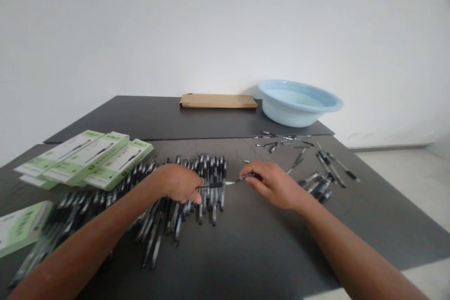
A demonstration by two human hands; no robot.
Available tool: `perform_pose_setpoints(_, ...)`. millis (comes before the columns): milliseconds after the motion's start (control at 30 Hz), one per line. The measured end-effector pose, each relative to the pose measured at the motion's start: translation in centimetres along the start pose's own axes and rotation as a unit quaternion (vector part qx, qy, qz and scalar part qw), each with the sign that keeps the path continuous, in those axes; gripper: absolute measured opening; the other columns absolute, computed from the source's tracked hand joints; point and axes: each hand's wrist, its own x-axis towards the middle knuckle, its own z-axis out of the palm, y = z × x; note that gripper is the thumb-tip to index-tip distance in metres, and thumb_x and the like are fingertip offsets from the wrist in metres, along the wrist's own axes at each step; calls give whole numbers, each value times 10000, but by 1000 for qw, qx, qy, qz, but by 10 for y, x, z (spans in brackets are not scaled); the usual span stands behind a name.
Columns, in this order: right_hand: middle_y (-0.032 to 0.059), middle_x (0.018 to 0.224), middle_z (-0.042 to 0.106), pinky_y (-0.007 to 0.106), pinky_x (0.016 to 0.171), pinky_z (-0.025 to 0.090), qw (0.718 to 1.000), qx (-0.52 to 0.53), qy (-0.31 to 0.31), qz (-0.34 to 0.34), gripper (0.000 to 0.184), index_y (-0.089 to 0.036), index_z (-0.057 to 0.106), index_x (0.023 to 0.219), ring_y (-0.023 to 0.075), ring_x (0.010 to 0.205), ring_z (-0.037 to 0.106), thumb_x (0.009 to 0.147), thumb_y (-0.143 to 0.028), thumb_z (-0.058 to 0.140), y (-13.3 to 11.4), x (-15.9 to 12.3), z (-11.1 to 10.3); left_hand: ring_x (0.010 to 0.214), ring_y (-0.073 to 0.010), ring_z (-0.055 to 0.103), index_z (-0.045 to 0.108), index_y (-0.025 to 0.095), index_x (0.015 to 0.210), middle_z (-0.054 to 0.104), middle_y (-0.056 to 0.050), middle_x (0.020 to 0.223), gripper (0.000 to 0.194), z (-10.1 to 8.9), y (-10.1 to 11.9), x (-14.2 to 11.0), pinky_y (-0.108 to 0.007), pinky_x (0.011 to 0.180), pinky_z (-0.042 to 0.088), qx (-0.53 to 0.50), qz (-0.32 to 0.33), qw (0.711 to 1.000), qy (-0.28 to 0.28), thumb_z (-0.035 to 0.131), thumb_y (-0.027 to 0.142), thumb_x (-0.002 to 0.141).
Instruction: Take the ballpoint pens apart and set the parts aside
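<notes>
Pen with a black grip is grasped in the fingers of the left hand, in front and left of the blue basin. The right hand, nearer the basin, pinches a slim dark piece close to the pen's tip. Many pens and green-white boxes lie on the desk left of the basin; thin pen parts lie just in front of it.
</notes>
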Motion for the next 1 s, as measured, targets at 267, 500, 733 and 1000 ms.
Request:
perform_pose_setpoints(267,50,925,650,280,757,449,1000,5,-15,-4,150,-184,583,991,161,842,592,878,-153,489,-5,1,5,734,-267,647,616,150,1131,727,-110,852,364,-4,8,-3,-296,539,409,32,-9,999,-10,479,330,847)
perform_pose_setpoints(500,57,928,653,291,769,450,1000,-3,-20,-7,162,-182,582,1008,169,850,594,875,-152,494,-8,1,9,784,-280,655,592,148,1193,718,-138,940,410,-7,13,-5,-306,575,439,49,-16,999,-10,498,350,848)
perform_pose_setpoints(733,57,966,651,287,794,446,1000,13,-20,-12,172,-181,573,1033,168,882,590,881,-157,495,-11,1,15,873,-306,654,593,156,1197,700,-166,1028,417,-7,16,-6,-332,650,469,69,-23,997,5,504,366,847)
perform_pose_setpoints(1000,57,988,649,273,792,438,1000,13,-18,-8,172,-180,567,1048,167,892,590,894,-182,490,-13,1,25,966,-344,633,535,110,1270,658,-208,1118,483,-9,22,-10,-378,739,486,72,-31,997,-7,495,381,873)
